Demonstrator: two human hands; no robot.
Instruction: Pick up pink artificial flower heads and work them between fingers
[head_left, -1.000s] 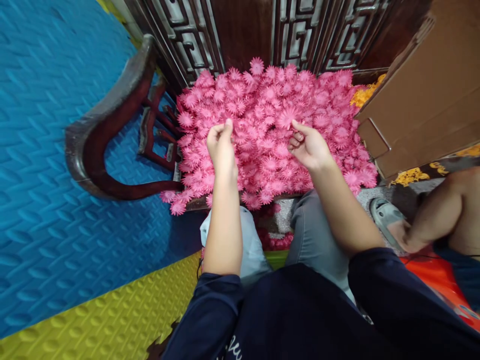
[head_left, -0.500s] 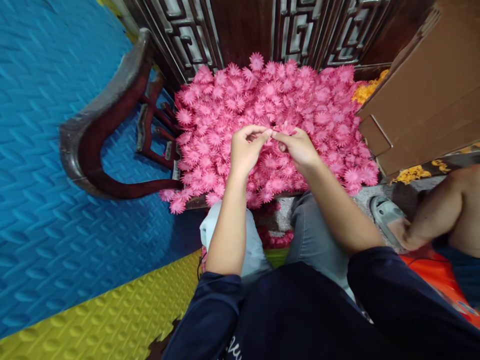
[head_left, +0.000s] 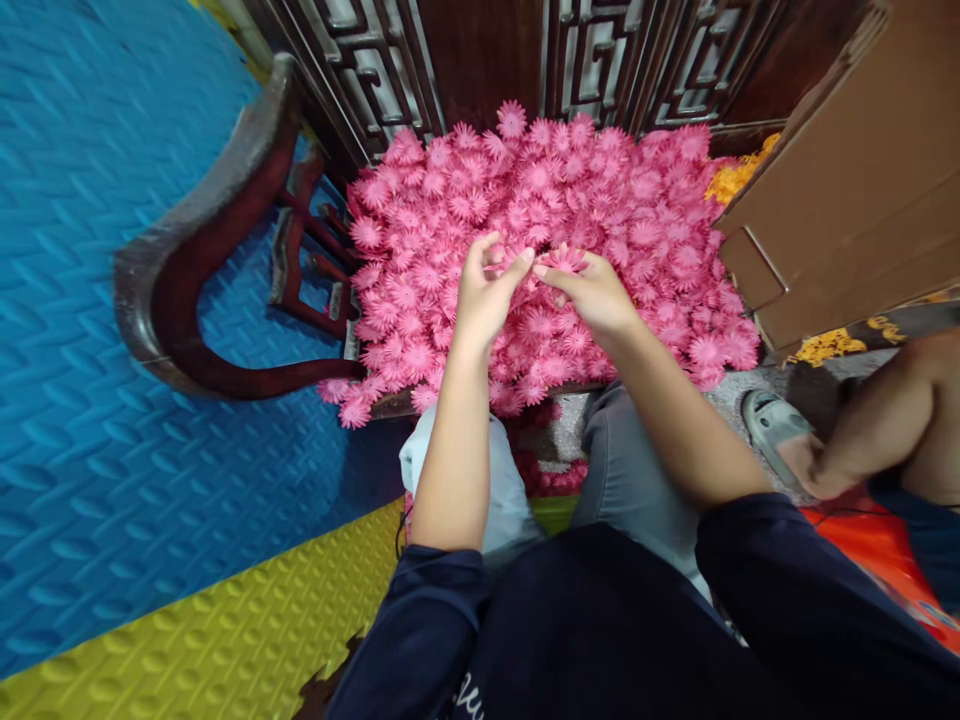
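Observation:
A broad heap of pink artificial flowers (head_left: 420, 290) lies in front of me, with many narrow pointed petals on each bloom. Over its middle my right hand (head_left: 600, 295) pinches one pink artificial flower (head_left: 566, 260), its thumb pointing left. Close by on the left is my left hand (head_left: 482, 295), thumb stretched toward the right thumb and fingers parted from it. Pink petals show between its thumb and fingers; whether they touch the hand or belong to the heap behind cannot be told. The two thumb tips are very near each other.
A dark curved wooden armrest (head_left: 202, 200) borders the heap on the left. Behind stand carved wooden panels (head_left: 487, 60). On the right are a cardboard box (head_left: 847, 190), yellow flower pieces (head_left: 829, 347) and another person's bent leg (head_left: 885, 410) with a grey shoe (head_left: 776, 435). Blue matting (head_left: 75, 450) covers the left.
My left hand's fingers have spread away from its thumb, and the thumbs have drawn slightly apart. The right hand still holds the flower, in nearly the same place.

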